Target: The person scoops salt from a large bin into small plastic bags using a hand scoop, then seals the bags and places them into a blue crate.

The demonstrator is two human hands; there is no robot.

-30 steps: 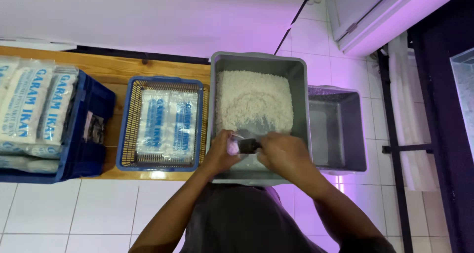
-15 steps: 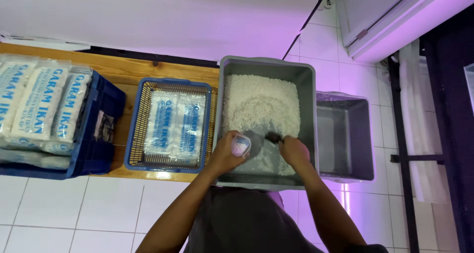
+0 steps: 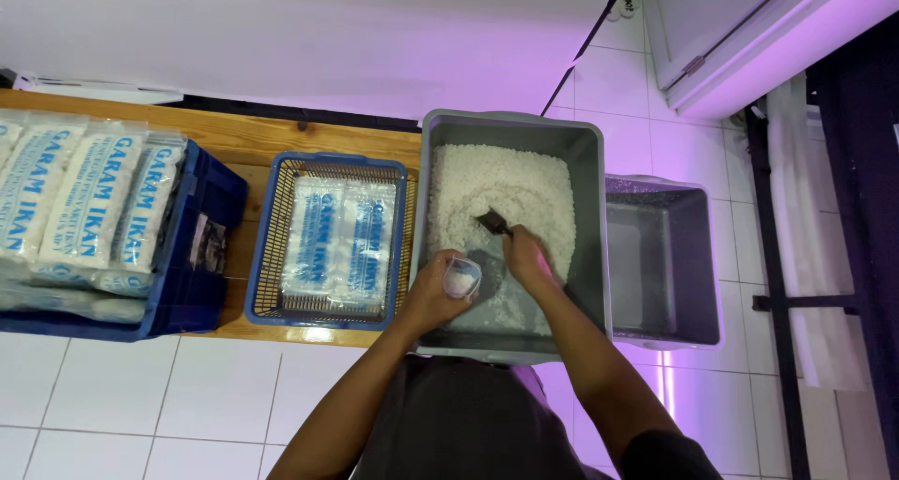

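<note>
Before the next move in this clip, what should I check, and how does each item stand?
1. Left hand grips the small clear bag, mouth up: ok.
2. Right hand holds the dark scoop down in the white grains: ok.
3. Scoop loaded with grains: cannot tell, the blade is too small to read.
4. Bag sits over the grey tub, so spills would fall inside: ok.
5. Blue basket beside the tub has room on top of its filled packets: ok.
6. How full the bag is: cannot tell.
</note>
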